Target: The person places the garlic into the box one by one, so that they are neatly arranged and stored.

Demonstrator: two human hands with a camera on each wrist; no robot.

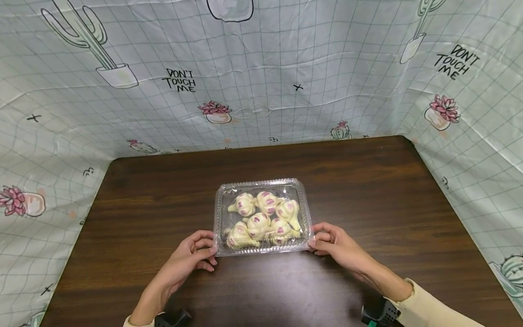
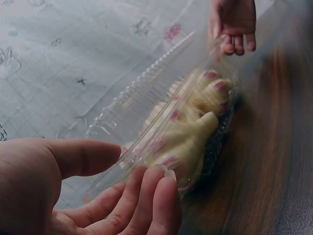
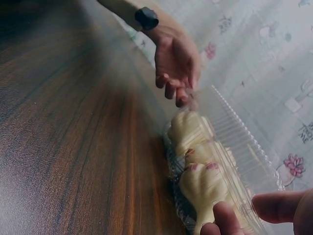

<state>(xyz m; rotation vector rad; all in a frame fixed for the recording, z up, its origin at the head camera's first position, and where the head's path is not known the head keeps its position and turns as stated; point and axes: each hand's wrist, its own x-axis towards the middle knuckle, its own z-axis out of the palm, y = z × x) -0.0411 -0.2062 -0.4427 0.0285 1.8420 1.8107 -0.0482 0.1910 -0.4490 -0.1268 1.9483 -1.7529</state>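
Observation:
A clear plastic clamshell container (image 1: pixel 263 184) sits on the brown table, with several cream garlic bulbs (image 1: pixel 259 225) with purple marks inside. Its transparent lid lies over the bulbs; whether the front rim is fully pressed together I cannot tell. My left hand (image 1: pixel 192 252) pinches the near left corner, thumb above the rim and fingers below, as the left wrist view shows with the container's rim (image 2: pixel 161 117) close up. At the near right corner, my right hand (image 1: pixel 337 247) grips the rim between thumb and fingers. In the right wrist view, garlic (image 3: pixel 203 183) shows through the plastic wall.
The dark wood-grain table (image 1: pixel 163 190) extends around the container on all sides. A grid-patterned cloth (image 1: pixel 261 68) with cactus prints hangs behind the table and along both sides. A black device (image 1: pixel 380 313) is strapped at the right wrist.

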